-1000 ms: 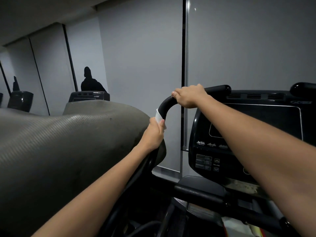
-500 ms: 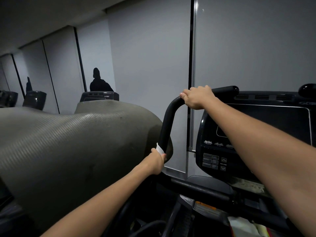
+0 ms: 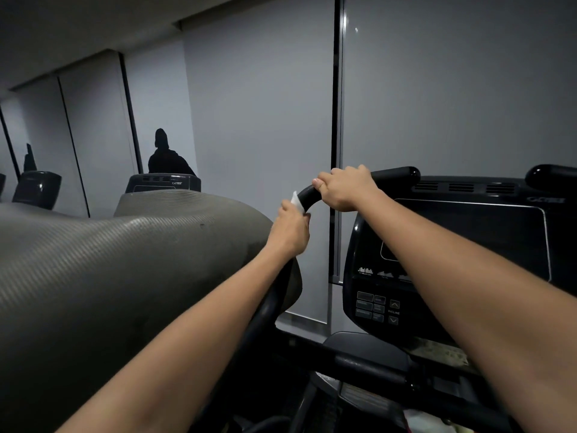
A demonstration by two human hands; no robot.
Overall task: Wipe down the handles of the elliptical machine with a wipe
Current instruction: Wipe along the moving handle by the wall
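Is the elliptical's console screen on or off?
Off, as far as can be seen: the console screen is uniformly dark, with no lit figures. The right arm crosses its lower left part, so that part cannot be told.

**Dim gym, grey panel walls**

Grey wall panels (image 3: 452,89) fill 12 to 3 o'clock, split by a dark vertical seam (image 3: 336,120) with a bright glint. More panels (image 3: 93,135) recede toward 9 o'clock, divided by thin dark strips. Ceiling (image 3: 78,23) dark at 10–11 o'clock. Big ribbed grey mat (image 3: 109,276) bulges across 7–9 o'clock. Behind it at 10 o'clock, another machine's console (image 3: 162,182), a dark silhouetted person (image 3: 165,157) beyond. Further dark machine (image 3: 37,187) at 9 o'clock. Light low and flat; source cannot be told. Floor hidden.
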